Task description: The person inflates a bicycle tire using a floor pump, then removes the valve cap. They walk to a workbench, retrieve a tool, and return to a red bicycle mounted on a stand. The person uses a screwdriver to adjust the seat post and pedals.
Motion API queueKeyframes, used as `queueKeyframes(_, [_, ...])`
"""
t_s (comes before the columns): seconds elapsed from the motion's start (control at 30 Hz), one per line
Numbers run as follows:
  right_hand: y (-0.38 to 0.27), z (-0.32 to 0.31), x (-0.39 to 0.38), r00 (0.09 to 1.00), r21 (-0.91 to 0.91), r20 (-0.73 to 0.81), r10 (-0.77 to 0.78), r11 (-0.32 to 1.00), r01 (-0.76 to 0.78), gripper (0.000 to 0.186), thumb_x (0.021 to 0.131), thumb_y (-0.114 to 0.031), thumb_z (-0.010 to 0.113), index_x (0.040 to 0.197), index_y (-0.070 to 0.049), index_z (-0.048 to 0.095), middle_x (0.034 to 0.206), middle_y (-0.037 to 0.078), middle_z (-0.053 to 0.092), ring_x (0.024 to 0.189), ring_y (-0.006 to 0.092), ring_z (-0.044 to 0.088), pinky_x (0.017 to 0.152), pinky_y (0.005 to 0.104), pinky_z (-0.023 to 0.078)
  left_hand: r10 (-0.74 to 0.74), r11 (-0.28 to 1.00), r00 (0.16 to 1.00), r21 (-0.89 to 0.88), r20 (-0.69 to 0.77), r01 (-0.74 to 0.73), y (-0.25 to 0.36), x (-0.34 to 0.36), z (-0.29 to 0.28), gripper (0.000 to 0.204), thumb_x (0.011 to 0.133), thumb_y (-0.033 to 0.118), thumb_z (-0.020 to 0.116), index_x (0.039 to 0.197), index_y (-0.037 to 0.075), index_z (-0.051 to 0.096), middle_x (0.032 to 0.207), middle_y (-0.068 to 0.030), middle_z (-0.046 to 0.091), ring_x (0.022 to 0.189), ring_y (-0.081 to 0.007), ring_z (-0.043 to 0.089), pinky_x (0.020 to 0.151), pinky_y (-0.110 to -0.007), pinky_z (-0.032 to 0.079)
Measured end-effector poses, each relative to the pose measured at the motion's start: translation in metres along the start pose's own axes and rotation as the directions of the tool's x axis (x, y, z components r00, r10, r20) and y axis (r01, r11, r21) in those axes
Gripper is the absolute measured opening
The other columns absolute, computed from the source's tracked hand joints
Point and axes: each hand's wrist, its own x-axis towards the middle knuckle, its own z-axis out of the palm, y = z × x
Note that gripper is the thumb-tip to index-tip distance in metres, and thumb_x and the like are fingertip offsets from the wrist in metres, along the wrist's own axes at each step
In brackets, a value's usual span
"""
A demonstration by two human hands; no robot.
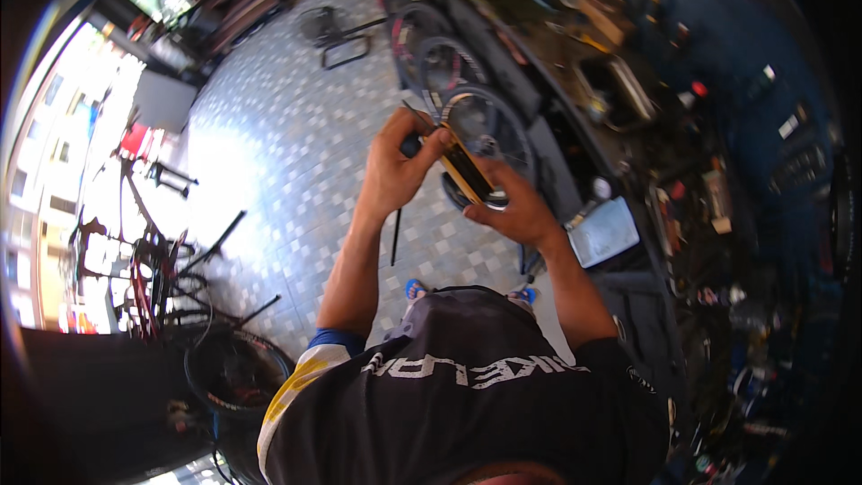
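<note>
Both hands grip a yellow-and-black elongated tool or case (469,171) in front of my body. My left hand (393,166) has fingers wrapped around its upper end, along with a dark object (411,145); a thin dark tip pokes up past these fingers. My right hand (516,208) pinches the lower end, fingers curled around it. A thin black rod (394,242) shows below my left wrist; whether I hold it is unclear. Bicycle wheels (460,95) stand just behind my hands.
A workbench (525,9) with a metal tray (611,90), tools and a box (600,13) runs along the right, near a white pad (602,232). Bicycle frames (144,242) and wheels stand left by the bright doorway. My sandalled feet (415,289) are on the tiled floor (278,126).
</note>
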Motion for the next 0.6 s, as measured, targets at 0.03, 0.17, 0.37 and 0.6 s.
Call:
queueKeyframes(0.03, [-0.007,0.036,0.019,0.998,0.161,0.055,0.04,0.986,-0.048,0.069,0.09,-0.031,0.084,0.146,-0.004,0.053,0.12,0.011,0.066,0.111,0.0215,0.064,0.097,0.0361,0.051,0.006,0.999,0.999,-0.049,-0.032,-0.008,-0.012,-0.011,-0.025,0.028,0.1,0.025,0.073,0.099,-0.001,0.065,0.095,-0.0066,0.067,0.085,-0.0119,0.059,0.075,-0.03,0.048])
queueKeyframes(0.17, [-0.054,0.173,0.079,0.946,0.408,0.243,0.215,0.862,-0.301,0.053,0.093,-0.024,0.081,0.135,-0.003,0.056,0.085,-0.001,0.061,0.076,0.0083,0.06,0.071,0.0283,0.05,-0.091,0.995,0.975,-0.059,-0.204,0.08,-0.068,-0.062,-0.138,0.031,0.094,0.024,0.079,0.087,-0.002,0.063,0.089,-0.0077,0.061,0.076,-0.0158,0.054,0.069,-0.032,0.045])
queueKeyframes(0.37, [-0.036,0.325,0.131,0.886,0.306,0.453,0.095,0.917,-0.255,0.034,0.094,-0.02,0.078,0.119,-0.002,0.061,0.081,-0.002,0.059,0.069,0.0061,0.055,0.062,0.0242,0.046,-0.276,0.957,0.832,-0.058,-0.481,0.284,-0.136,-0.157,-0.282,0.027,0.097,0.027,0.076,0.096,0.001,0.07,0.092,-0.0061,0.06,0.076,-0.0132,0.051,0.068,-0.031,0.043])
queueKeyframes(0.6, [-0.03,0.453,0.194,0.629,0.316,0.771,0.096,0.801,-0.509,0.027,0.1,-0.027,0.074,0.106,-0.005,0.059,0.083,0.001,0.064,0.068,0.0083,0.061,0.062,0.025,0.05,-0.409,0.894,0.645,-0.143,-0.645,0.424,-0.187,-0.227,-0.363,0.019,0.094,0.02,0.078,0.097,0.002,0.071,0.096,-0.0025,0.065,0.091,-0.0134,0.059,0.08,-0.029,0.046])
